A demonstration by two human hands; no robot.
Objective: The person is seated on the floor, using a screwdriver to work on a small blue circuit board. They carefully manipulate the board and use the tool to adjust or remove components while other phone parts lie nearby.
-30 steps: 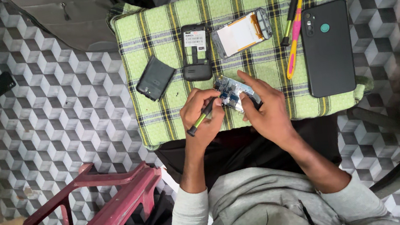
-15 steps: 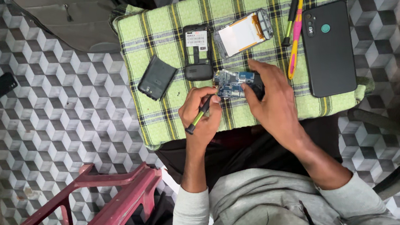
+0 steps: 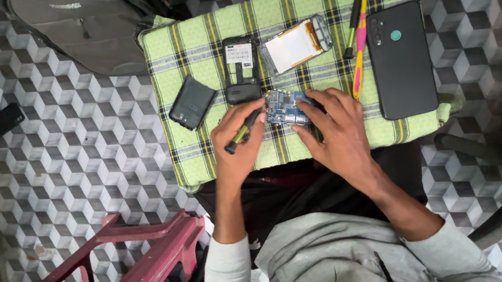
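My left hand [image 3: 238, 145] grips a small black and green screwdriver [image 3: 244, 130], its tip toward a blue circuit board [image 3: 283, 107]. My right hand [image 3: 334, 130] presses on that board, holding it down on the green checked cloth [image 3: 192, 42]. Just beyond the board lie a black phone frame [image 3: 240, 68], a screen part with orange edges [image 3: 295, 45] and a black battery [image 3: 192, 102].
A large black phone [image 3: 401, 59] lies face down at the cloth's right, beside a yellow-pink tool [image 3: 361, 32] and a dark pen-like tool [image 3: 352, 27]. A grey bag [image 3: 84, 28] sits upper left, a maroon plastic stool [image 3: 128, 269] lower left, small items [image 3: 0, 113] on the patterned floor.
Both hands moved the circuit board down from in front of me onto the cloth, slightly farther away. The screwdriver stayed in my left hand.
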